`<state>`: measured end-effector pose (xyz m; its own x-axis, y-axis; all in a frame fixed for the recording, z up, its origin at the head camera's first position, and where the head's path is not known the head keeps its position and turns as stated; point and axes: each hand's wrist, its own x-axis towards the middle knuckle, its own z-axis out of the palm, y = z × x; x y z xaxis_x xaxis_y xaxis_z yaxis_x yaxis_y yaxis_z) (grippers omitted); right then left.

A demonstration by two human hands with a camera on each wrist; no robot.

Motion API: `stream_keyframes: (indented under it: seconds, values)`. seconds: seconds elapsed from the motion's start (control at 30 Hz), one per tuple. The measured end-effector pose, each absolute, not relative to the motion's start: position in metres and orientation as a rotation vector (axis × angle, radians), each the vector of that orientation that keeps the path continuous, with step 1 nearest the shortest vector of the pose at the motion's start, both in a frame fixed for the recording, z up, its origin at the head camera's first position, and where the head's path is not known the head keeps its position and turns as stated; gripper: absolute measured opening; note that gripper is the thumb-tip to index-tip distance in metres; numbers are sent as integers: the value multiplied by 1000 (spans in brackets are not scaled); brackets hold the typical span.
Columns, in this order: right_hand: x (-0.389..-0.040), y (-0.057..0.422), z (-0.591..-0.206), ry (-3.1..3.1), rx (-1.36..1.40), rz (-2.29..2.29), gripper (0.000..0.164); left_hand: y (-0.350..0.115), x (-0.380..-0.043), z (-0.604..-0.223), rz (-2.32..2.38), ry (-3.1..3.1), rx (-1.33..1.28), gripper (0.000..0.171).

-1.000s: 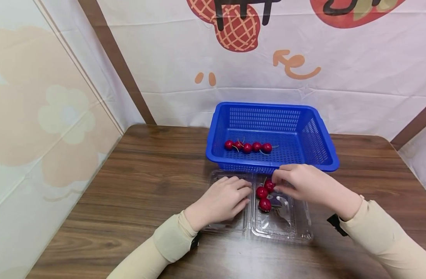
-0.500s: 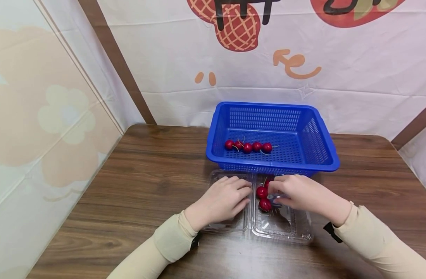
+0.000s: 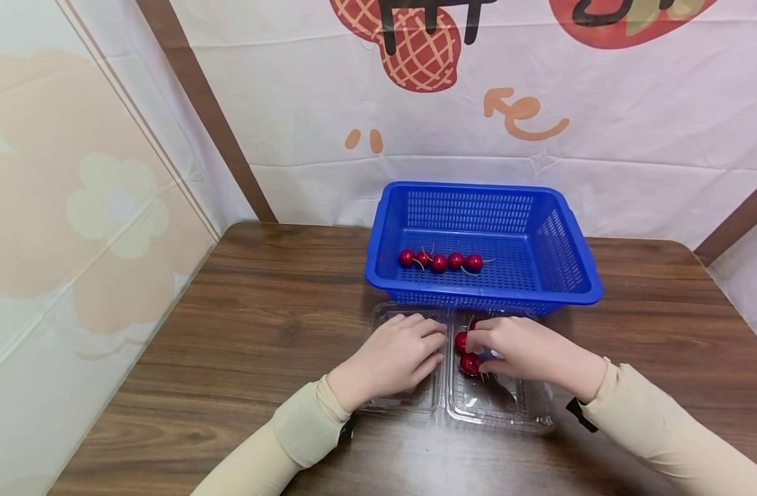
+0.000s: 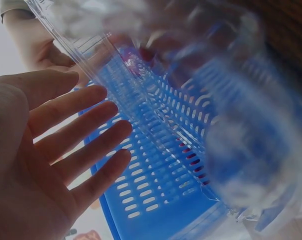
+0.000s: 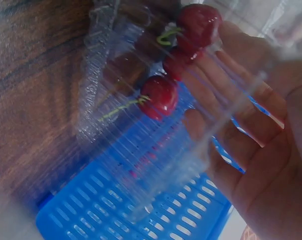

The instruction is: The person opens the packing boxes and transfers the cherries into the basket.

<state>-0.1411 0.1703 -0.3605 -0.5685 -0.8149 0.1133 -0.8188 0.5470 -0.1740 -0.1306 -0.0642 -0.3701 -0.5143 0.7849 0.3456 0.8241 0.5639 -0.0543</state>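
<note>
A hinged clear plastic clamshell box (image 3: 499, 417) lies opened flat, and three red cherries with green stems sit in its right half. My right hand (image 3: 527, 350) reaches into that half. Its thumb is at the nearest cherry (image 3: 470, 364), and its fingertips touch the middle cherry (image 3: 461, 342). The far cherry is partly hidden behind the fingers. In the right wrist view, those fingers (image 5: 248, 112) are fairly straight beside the cherries. Over the box's left half my left hand (image 3: 398, 357) rests with relaxed fingers, holding nothing.
Directly behind the box stands a blue perforated plastic basket (image 3: 579, 297). Several cherries (image 3: 439, 263) lie in a row inside it, towards the near left. The wooden table (image 3: 279, 331) backs onto a printed white cloth (image 3: 304, 124).
My right hand has moved left and towards me, from the far cherry to the nearer ones. The left hand, the basket and the box stay where they were.
</note>
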Motion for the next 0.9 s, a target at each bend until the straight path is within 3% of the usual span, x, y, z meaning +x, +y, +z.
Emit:
stream_keyframes:
  seconds: [0.9]
  values:
    - [-142, 161, -375, -2792, 1549, 371, 28, -63, -130, -371, -164, -2477, -1329, 25]
